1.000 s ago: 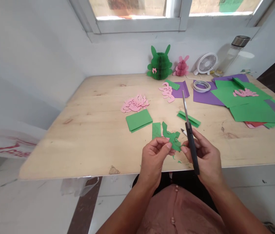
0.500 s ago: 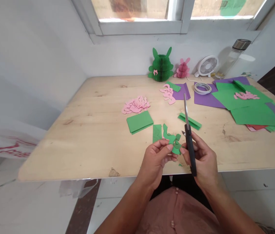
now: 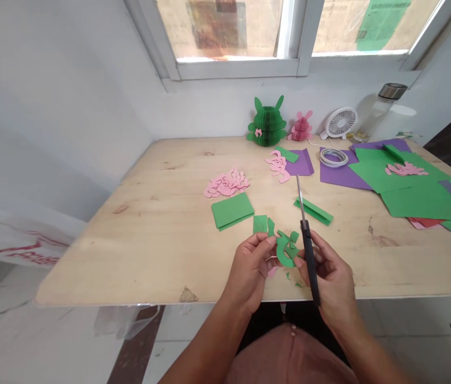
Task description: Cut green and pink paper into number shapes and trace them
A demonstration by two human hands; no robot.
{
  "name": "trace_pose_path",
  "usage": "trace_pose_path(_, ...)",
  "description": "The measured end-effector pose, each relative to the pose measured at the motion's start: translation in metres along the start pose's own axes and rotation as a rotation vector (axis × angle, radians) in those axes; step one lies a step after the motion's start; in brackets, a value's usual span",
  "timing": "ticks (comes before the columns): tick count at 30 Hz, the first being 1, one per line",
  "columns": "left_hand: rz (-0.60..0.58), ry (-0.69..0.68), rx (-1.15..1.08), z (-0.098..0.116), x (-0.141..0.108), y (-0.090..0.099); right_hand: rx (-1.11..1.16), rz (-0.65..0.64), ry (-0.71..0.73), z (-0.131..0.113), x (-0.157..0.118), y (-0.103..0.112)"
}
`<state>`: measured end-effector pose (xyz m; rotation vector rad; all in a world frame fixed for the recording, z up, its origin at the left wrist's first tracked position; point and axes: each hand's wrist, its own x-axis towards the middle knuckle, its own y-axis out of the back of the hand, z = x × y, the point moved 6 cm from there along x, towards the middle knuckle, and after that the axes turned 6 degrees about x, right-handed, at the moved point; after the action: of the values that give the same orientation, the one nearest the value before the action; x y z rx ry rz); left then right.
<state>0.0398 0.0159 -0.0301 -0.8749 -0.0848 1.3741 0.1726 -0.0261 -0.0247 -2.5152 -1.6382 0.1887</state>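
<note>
Apparently I'm at paper-handling: the left hand (image 3: 254, 262) pinches the cutout (image 3: 283, 258) at its two o'clock; the right hand (image 3: 332, 274) grips scissors (image 3: 308, 257), blades toward twelve, fingertips pinching the cutout's four-o'clock edge. Any next move calls for gentleness, I'd judge.

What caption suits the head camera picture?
Left hand and right hand hold green cutout, scissors in the right, paper bunnies behind.
</note>
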Motion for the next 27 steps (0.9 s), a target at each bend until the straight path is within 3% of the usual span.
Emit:
trace_pose_path(7, 0.032, -0.042, 0.016, 0.006, 0.004, 0.006, 0.018, 0.002, -0.046, 0.011, -0.001, 0.000)
trace_pose_path(14, 0.038, -0.128, 0.218, 0.020, 0.009, 0.015, 0.031, -0.074, -0.099, 0.012, -0.005, 0.004)
trace_pose_path(19, 0.009, -0.130, 0.319, 0.033, 0.010, 0.020, -0.009, -0.093, -0.090, 0.010, -0.016, 0.018)
trace_pose_path(27, -0.080, -0.066, 0.500, 0.046, 0.016, 0.031, 0.067, -0.157, -0.197, 0.010, -0.037, 0.022)
